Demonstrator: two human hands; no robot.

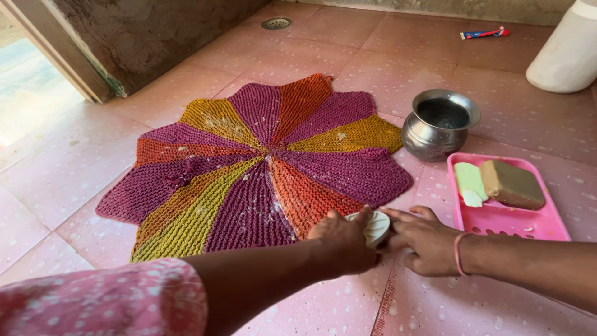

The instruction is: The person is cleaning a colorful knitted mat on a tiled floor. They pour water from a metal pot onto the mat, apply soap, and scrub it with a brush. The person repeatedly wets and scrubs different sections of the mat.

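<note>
- The left hand [339, 239] is closed around a small round whitish object, probably a scrubbing brush [375, 227]; its grip is wrapped over the near side, with the ribbed face of the thing showing between the two hands.
- The right hand [423, 239] meets the same brush from the other side, fingers spread and lightly curled against its rim; a thin pink bangle [458, 252] sits at that wrist. Whether this grip truly bears the brush or only steadies it cannot be told.
- The brush sits low over the wet floor, at the near right edge of the round knitted mat [261, 162], which lies flat in wedges of purple, orange and mustard yellow, with white flecks like suds on several wedges.
- Just right of the hands lies a pink plastic tray [497, 218] holding a pale green soap bar [469, 182] and a brownish soap bar [512, 184], side by side and touching.
- Behind the tray stands a steel pot [438, 124], upright, near the mat's right edge.
- Further back: a floor drain [276, 23], a white container [569, 53] at the top right corner, and a small red and blue tube [485, 33] by the wall.
- By my judgement the step in hand is readying the brush at the mat's edge; the next move would call for one firm grip on it and steady pressure across the knit.
</note>
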